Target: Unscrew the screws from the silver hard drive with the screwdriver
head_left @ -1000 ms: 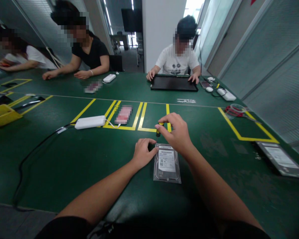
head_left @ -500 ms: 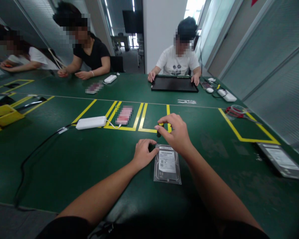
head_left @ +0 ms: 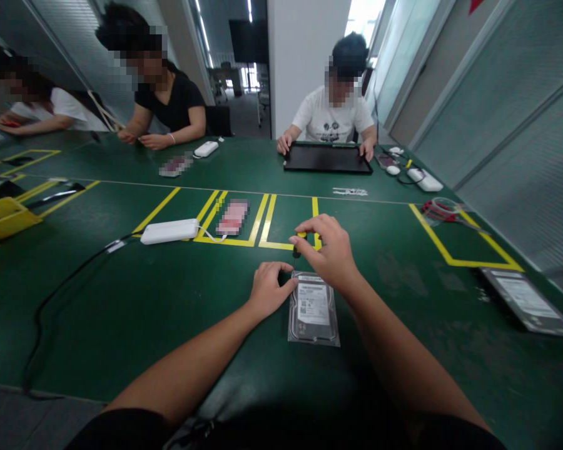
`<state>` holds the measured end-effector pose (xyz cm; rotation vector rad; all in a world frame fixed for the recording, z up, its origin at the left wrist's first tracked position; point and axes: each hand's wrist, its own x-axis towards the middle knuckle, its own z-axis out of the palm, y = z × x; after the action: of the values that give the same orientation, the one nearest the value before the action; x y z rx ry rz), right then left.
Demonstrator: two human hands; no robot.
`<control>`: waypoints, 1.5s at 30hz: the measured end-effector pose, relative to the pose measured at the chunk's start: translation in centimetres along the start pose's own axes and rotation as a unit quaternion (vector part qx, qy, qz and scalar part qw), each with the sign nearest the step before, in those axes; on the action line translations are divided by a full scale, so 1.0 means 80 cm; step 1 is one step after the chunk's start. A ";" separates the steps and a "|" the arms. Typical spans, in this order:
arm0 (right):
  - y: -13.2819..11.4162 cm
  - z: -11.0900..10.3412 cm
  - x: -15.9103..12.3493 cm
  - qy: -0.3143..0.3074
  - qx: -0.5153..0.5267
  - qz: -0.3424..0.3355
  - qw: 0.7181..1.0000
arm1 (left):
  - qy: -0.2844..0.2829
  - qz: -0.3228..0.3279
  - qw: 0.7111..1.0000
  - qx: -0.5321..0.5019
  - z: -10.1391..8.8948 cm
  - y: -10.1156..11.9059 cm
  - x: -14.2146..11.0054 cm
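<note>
Flat on the green table lies a hard drive with a white label, its border looking greyish and see-through. My left hand steadies its far left corner, thumb on the top face and index finger curled at the corner. Above that same corner, my right hand pinches a small screwdriver by its yellow-topped dark handle. The screwdriver stands upright, with its thin shaft pointing down at the drive's far left corner; whether the tip sits in a screw is too small to tell.
Left of my hands are a white power strip with a black cable and a pink phone. A second drive lies at the right, below red cables. Across the table, a person holds a black panel; two others sit left.
The view has shifted very slightly. The screwdriver's shaft now shows beneath its handle at the drive's corner. Both hands keep nearly the same place.
</note>
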<state>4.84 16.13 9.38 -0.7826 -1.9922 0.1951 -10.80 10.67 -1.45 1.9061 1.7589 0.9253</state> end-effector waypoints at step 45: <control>0.003 0.004 -0.002 -0.003 0.001 0.016 1.000 | -0.010 -0.007 1.000 0.012 -0.003 0.005 0.002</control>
<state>4.76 16.24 9.00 -0.8143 -1.9862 0.2181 -10.67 10.72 -1.03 1.9083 1.7771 0.8826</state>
